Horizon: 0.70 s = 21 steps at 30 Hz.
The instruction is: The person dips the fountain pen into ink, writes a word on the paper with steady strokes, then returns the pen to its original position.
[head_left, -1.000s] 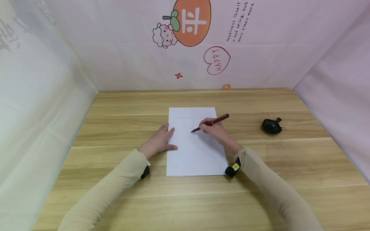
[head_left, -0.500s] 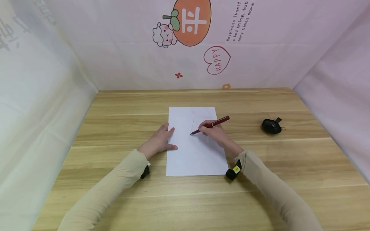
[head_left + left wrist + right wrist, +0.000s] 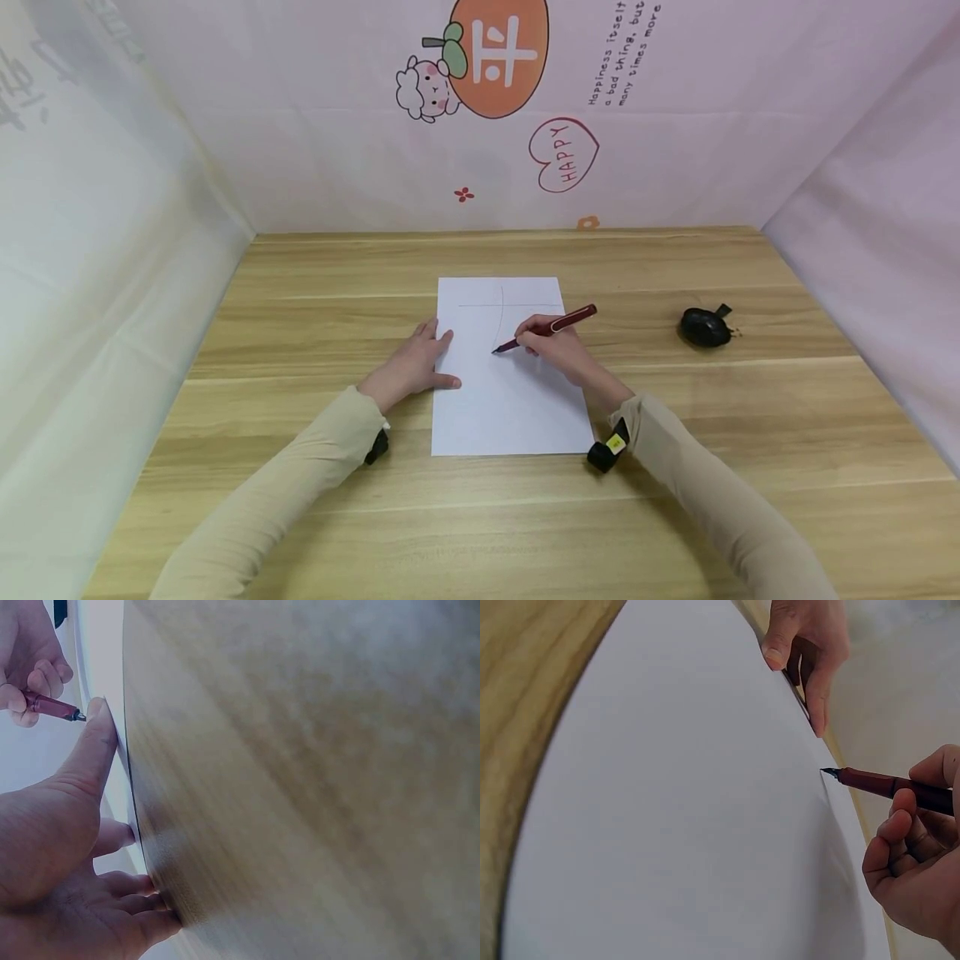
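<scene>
A white sheet of paper (image 3: pixel 487 417) lies on the wooden table, bearing a thin horizontal line near its top and a long curved stroke crossing it. My right hand (image 3: pixel 557 343) pinches a dark red fountain pen (image 3: pixel 573 318), its nib at the lower end of the curved stroke. In the right wrist view the metal nib of the fountain pen (image 3: pixel 866 781) meets the paper. My left hand (image 3: pixel 408 369) rests along the paper's left edge with fingers spread, thumb and fingertips pressing on the sheet. The left wrist view shows the left hand's thumb (image 3: pixel 91 754) extended along the paper.
A small black rounded object (image 3: pixel 705 327) with a short tab sits on the table (image 3: pixel 787 400) to the right. Printed white cloth (image 3: pixel 337 167) hangs behind the table, and more cloth closes in both sides. Black straps with small devices are on both wrists.
My right hand and the fountain pen have shifted slightly toward me and to the left, and the curved stroke has grown longer downward. The left hand stays in place.
</scene>
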Available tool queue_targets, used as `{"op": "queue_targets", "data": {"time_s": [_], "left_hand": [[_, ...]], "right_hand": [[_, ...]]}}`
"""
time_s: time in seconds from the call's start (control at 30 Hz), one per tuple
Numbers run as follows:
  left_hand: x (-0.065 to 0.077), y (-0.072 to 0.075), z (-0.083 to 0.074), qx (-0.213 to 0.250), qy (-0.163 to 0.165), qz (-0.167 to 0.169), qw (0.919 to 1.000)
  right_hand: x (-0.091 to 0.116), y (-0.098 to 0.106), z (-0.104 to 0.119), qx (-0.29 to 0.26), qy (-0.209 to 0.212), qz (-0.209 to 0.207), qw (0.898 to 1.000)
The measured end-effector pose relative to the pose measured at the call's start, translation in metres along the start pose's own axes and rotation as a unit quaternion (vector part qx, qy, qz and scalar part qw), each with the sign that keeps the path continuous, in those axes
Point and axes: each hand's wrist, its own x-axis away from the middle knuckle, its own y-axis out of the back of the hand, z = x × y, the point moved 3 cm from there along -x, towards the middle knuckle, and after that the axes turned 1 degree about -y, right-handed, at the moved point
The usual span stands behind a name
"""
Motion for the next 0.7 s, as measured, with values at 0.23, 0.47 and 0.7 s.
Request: {"op": "queue_targets", "data": {"time_s": [0.23,0.47,0.7], "left_hand": [[-0.0001,0.0007,-0.0002,0.002,0.000,-0.001,1.0000],[-0.0014,0.0004,0.0001,-0.003,0.003,0.004,1.0000],[-0.0018,0.0004,0.0000,-0.008,0.006,0.007,0.9999]], "right_hand": [[0.0029,-0.0014,0.0003,-0.010,0.017,0.002,1.000],[0.0051,-0.0026,-0.0010,-0.008,0.022,0.011,1.000],[0.0085,-0.0049,-0.0006,0.000,0.023,0.027,0.999]]}}
